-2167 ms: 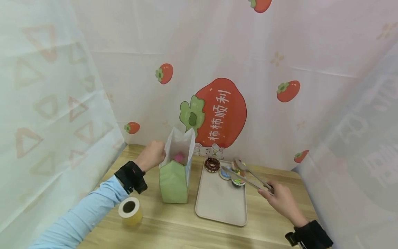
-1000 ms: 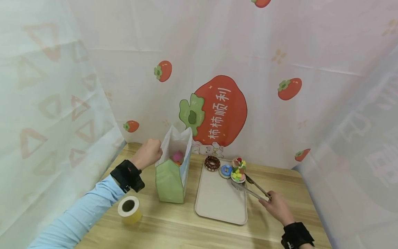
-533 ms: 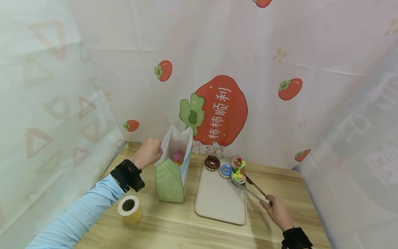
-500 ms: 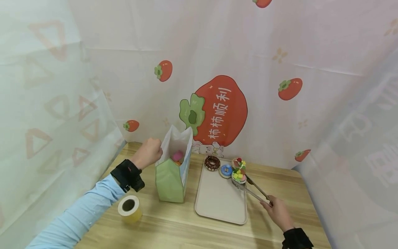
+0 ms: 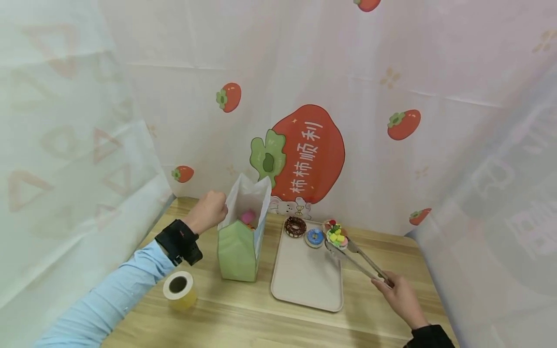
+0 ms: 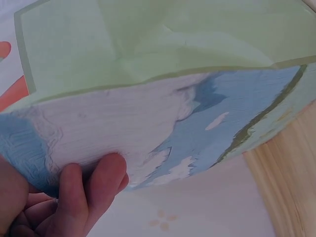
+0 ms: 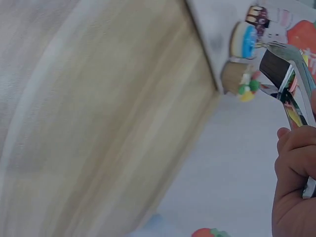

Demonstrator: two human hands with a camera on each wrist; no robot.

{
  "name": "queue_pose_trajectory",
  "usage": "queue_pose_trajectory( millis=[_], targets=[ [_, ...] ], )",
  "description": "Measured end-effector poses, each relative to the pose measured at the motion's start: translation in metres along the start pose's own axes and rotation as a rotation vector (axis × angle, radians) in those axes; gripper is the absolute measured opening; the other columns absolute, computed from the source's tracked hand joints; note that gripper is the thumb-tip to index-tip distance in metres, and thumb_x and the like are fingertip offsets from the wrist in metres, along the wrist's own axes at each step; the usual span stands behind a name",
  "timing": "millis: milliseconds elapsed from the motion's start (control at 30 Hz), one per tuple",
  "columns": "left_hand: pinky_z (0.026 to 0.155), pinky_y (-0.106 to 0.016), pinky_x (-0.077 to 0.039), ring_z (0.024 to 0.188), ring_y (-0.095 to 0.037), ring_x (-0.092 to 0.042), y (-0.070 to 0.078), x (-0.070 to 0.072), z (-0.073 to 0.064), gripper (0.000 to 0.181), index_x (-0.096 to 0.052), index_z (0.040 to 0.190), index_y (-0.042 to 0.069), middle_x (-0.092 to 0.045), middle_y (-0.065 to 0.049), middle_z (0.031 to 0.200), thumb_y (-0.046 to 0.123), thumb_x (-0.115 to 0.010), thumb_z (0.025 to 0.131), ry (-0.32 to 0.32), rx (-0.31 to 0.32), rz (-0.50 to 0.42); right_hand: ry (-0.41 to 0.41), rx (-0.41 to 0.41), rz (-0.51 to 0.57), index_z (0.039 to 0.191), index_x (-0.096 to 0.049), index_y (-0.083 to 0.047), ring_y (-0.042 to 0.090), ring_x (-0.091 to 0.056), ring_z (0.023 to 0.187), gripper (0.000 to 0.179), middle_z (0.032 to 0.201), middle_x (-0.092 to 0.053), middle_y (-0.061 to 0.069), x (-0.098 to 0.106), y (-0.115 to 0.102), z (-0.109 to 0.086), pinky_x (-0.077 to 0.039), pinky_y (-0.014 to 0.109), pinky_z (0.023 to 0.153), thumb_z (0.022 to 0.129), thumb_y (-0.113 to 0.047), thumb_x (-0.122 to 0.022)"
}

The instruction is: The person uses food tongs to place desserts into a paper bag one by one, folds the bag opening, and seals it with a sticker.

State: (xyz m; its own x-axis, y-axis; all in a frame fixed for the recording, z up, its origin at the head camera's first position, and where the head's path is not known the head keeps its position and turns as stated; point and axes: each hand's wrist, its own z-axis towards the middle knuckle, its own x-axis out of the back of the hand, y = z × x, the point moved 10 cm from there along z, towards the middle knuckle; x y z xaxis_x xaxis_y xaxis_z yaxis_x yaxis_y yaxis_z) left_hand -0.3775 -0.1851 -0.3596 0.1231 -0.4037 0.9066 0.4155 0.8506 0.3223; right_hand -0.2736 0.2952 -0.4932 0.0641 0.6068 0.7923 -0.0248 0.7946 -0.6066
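Observation:
My left hand (image 5: 208, 210) pinches the top edge of a paper bag (image 5: 237, 251), green in front with a blue-and-white picture side (image 6: 207, 113). The bag stands upright with its mouth wide; something pink (image 5: 248, 217) and a bit of orange show inside. My right hand (image 5: 402, 297) grips metal tongs (image 5: 354, 263). Between the tongs' tips is a toy fruit tart in a dark cup (image 7: 274, 66), with yellow, green and pink topping (image 5: 337, 237), at the tray's far right corner. Behind it a second fruit-topped tart (image 7: 234, 76) is partly hidden.
On the beige tray (image 5: 306, 285) sit a chocolate doughnut (image 5: 295, 226) and a blue-iced doughnut (image 5: 314, 237). A yellow roll with a white top face (image 5: 180, 290) stands left of the bag. Printed white cloth (image 5: 357, 63) hangs behind the wooden table (image 5: 243, 319).
The tongs have come round the nearer fruit tart, and the tart has shifted slightly up and right, away from the blue doughnut. My left hand keeps its hold on the bag.

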Motion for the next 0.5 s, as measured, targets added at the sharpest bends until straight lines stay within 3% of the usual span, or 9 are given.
queue_pose_trajectory(
  millis=[200, 433, 500],
  targets=[
    [0.048, -0.025, -0.029, 0.052, -0.012, -0.031, 0.001, 0.000, 0.000, 0.032, -0.042, 0.058, 0.008, -0.028, 0.004, 0.059, -0.007, -0.052, 0.084, 0.009, -0.012, 0.004, 0.062, 0.097, 0.004, 0.089, -0.068, -0.004, 0.000, -0.031, 0.047, 0.015, 0.057, -0.043, -0.007, 0.021, -0.033, -0.005, -0.031, 0.020, 0.045, 0.091, -0.018, -0.071],
    [0.048, -0.024, -0.028, 0.052, -0.011, -0.030, 0.003, 0.002, -0.001, 0.034, -0.039, 0.057, 0.010, -0.027, 0.005, 0.059, -0.007, -0.051, 0.085, 0.021, -0.026, -0.001, 0.077, 0.156, 0.034, 0.106, -0.072, 0.002, 0.000, -0.029, 0.047, 0.026, 0.056, -0.046, -0.008, 0.036, -0.070, -0.006, -0.030, 0.021, 0.045, 0.093, -0.020, -0.070],
    [0.049, -0.024, -0.028, 0.052, -0.011, -0.029, 0.004, 0.003, -0.002, 0.035, -0.038, 0.058, 0.011, -0.026, 0.005, 0.059, -0.007, -0.051, 0.084, 0.020, -0.031, -0.007, 0.078, 0.169, 0.030, 0.104, -0.073, -0.001, 0.000, -0.028, 0.047, 0.024, 0.056, -0.044, -0.008, 0.039, -0.081, -0.004, -0.030, 0.021, 0.045, 0.093, -0.022, -0.070]
  ],
)
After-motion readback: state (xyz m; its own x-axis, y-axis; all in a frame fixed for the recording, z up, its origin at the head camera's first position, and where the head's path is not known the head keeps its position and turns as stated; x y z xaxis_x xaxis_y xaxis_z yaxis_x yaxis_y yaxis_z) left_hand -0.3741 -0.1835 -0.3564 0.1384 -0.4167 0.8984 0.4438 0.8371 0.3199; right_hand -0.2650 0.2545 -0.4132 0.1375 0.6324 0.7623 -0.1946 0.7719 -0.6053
